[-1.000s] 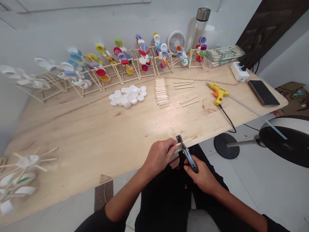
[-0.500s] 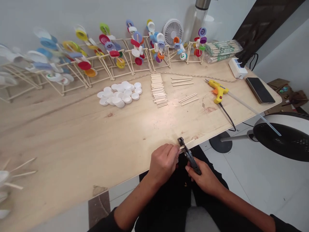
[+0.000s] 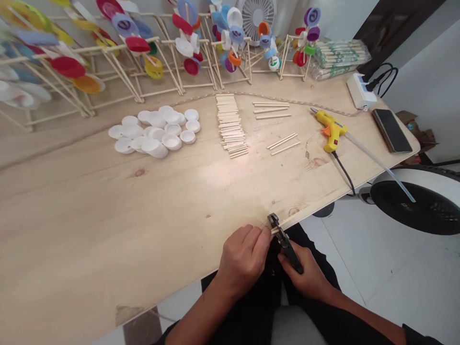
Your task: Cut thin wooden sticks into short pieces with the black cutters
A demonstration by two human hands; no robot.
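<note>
At the table's front edge, my left hand point(image 3: 246, 258) is closed on a thin wooden stick point(image 3: 275, 231), pinched near the fingertips. My right hand point(image 3: 311, 270) grips the handles of black pliers point(image 3: 285, 244). The tool's jaws lie across the stick just right of my left fingertips; whether they have bitten into it I cannot tell. Beyond my hands lies a column of short cut sticks point(image 3: 232, 125). Longer sticks point(image 3: 272, 110) and a few shorter ones point(image 3: 283, 143) rest to its right. White bottle caps point(image 3: 154, 134) are bunched to its left.
A yellow glue gun point(image 3: 331, 130) with a long glue stick lies at the right, near a phone point(image 3: 391, 130) and a power strip point(image 3: 360, 91). Stick frames with coloured cap wheels point(image 3: 138, 44) line the back, beside a small fan point(image 3: 257, 19) and bagged sticks point(image 3: 339, 57).
The camera view has shifted, so the things on the table appear larger and the left end has left the picture. My hands keep the same hold on the stick and pliers.
</note>
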